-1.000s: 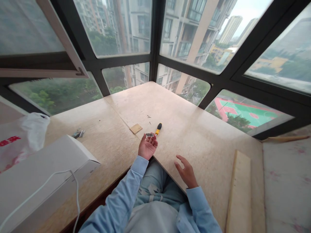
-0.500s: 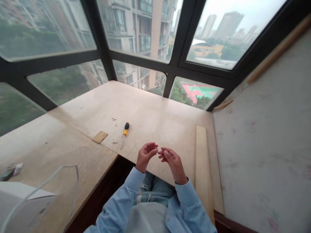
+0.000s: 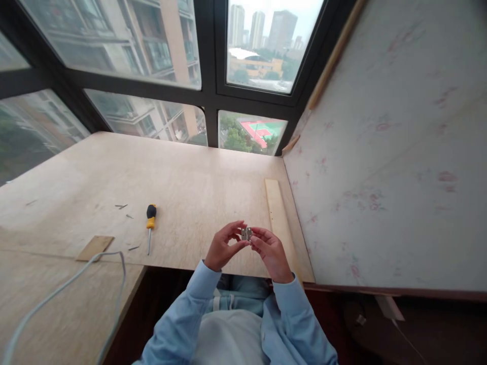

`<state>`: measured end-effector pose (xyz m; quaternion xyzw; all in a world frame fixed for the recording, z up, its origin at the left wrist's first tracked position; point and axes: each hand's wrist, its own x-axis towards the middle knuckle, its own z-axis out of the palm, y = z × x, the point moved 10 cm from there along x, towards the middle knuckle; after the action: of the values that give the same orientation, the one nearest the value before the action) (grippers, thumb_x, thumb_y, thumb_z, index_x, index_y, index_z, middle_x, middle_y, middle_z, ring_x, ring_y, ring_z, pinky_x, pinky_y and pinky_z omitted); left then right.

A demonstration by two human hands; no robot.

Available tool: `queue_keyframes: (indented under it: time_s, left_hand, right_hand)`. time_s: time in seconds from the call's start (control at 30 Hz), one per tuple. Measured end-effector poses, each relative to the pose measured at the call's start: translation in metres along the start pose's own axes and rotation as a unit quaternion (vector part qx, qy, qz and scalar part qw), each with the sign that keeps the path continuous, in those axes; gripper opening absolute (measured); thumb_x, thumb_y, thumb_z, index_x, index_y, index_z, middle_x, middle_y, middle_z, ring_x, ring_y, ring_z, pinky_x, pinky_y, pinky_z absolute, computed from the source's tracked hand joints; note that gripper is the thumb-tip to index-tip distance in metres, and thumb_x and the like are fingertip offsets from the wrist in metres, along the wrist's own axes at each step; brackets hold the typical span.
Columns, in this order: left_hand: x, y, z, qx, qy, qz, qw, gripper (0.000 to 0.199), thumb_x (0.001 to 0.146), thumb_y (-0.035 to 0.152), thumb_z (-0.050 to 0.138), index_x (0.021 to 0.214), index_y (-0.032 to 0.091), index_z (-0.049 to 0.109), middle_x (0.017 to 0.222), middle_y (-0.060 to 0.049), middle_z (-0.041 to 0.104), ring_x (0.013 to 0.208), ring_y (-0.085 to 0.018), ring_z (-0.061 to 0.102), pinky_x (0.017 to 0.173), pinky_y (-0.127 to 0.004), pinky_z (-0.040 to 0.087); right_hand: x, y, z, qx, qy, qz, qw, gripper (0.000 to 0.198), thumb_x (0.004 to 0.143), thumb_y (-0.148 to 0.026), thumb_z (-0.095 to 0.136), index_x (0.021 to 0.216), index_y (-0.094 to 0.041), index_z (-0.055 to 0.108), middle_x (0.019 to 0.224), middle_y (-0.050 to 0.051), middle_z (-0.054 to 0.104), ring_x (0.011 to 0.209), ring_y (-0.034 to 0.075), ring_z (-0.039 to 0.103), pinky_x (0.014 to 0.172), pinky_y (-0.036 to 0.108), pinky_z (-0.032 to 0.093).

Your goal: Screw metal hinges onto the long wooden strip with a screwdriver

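Small silver metal hinge [image 3: 246, 233] pinched between left hand [image 3: 221, 248] and right hand [image 3: 271, 253], by the pale bench's [image 3: 190, 197] near edge.
Each hand's fingertips clamp their own side; the yellow-and-black screwdriver [image 3: 151, 219] lies nearer the left, shaft toward the person.

Single head-worn view, facing forward and down over the hands [image 3: 221, 247] [image 3: 272, 252], tabletop [image 3: 198, 197] near, windows [image 3: 262, 66] beyond

Daylight from the windows [image 3: 262, 45] leaves pale sheen toward the desk's [image 3: 182, 175] far edge. Below its near edge is dim.
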<state>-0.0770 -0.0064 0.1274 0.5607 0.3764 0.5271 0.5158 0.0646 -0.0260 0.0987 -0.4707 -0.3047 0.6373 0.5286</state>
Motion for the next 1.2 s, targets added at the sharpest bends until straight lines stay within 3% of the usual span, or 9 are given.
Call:
queue_keyframes:
  time_s: [0.2, 0.53, 0.77, 0.93, 1.07, 1.2]
  left_hand:
    - [0.002, 0.004, 0.013, 0.003, -0.022, -0.022, 1.0, 0.047, 0.073, 0.023, 0.077, 0.118, 0.02, 0.063, 0.113, -0.012, 0.069, 0.087, -0.021, 0.07, 0.078, -0.035, 0.059]
    - [-0.014, 0.004, -0.002, -0.023, 0.023, -0.069, 0.997, 0.039, 0.075, 0.021, 0.074, 0.113, 0.023, 0.066, 0.094, -0.006, 0.075, 0.09, -0.025, 0.072, 0.085, -0.039, 0.058]
    - [-0.017, 0.007, 0.017, -0.013, 0.008, -0.052, 0.999, 0.032, 0.082, 0.025, 0.067, 0.114, 0.024, 0.068, 0.111, -0.009, 0.072, 0.105, -0.026, 0.067, 0.094, -0.042, 0.055]
    - [-0.013, -0.003, 0.027, -0.042, -0.001, -0.083, 0.996, 0.038, 0.081, 0.026, 0.069, 0.118, 0.022, 0.066, 0.114, -0.01, 0.07, 0.107, -0.026, 0.066, 0.095, -0.043, 0.055]
    - [-0.01, -0.006, 0.024, -0.014, 0.013, -0.081, 0.997, 0.038, 0.08, 0.025, 0.07, 0.118, 0.024, 0.068, 0.108, -0.008, 0.072, 0.102, -0.026, 0.069, 0.092, -0.04, 0.056]
    - [-0.014, 0.0, 0.023, 0.034, -0.004, -0.062, 0.997, 0.042, 0.081, 0.022, 0.068, 0.123, 0.025, 0.065, 0.116, -0.007, 0.069, 0.106, -0.026, 0.067, 0.094, -0.037, 0.055]
  right_hand:
    - [-0.011, -0.012, -0.01, -0.057, 0.035, -0.083, 0.994, 0.027, 0.07, -0.033, 0.08, 0.093, -0.021, 0.073, 0.093, 0.005, 0.075, 0.079, 0.017, 0.065, 0.069, 0.03, 0.052]
    - [-0.018, -0.002, -0.001, -0.085, 0.044, -0.107, 0.99, 0.023, 0.069, -0.034, 0.081, 0.087, -0.02, 0.075, 0.083, 0.004, 0.074, 0.071, 0.017, 0.063, 0.07, 0.035, 0.055]
    - [-0.011, -0.015, -0.006, -0.097, 0.071, -0.134, 0.984, 0.024, 0.067, -0.034, 0.082, 0.083, -0.02, 0.069, 0.078, 0.001, 0.069, 0.07, 0.014, 0.06, 0.062, 0.027, 0.051]
    - [-0.005, -0.019, -0.015, -0.122, 0.075, -0.138, 0.98, 0.024, 0.069, -0.037, 0.08, 0.083, -0.02, 0.069, 0.079, 0.002, 0.069, 0.07, 0.015, 0.061, 0.06, 0.027, 0.051]
    - [-0.005, -0.016, -0.018, -0.137, 0.085, -0.128, 0.979, 0.025, 0.072, -0.039, 0.077, 0.086, -0.019, 0.071, 0.079, 0.004, 0.072, 0.073, 0.018, 0.065, 0.066, 0.032, 0.055]
    - [-0.009, -0.021, -0.014, -0.181, 0.091, -0.149, 0.968, 0.023, 0.074, -0.038, 0.076, 0.088, -0.02, 0.071, 0.086, 0.005, 0.074, 0.079, 0.02, 0.068, 0.074, 0.034, 0.057]
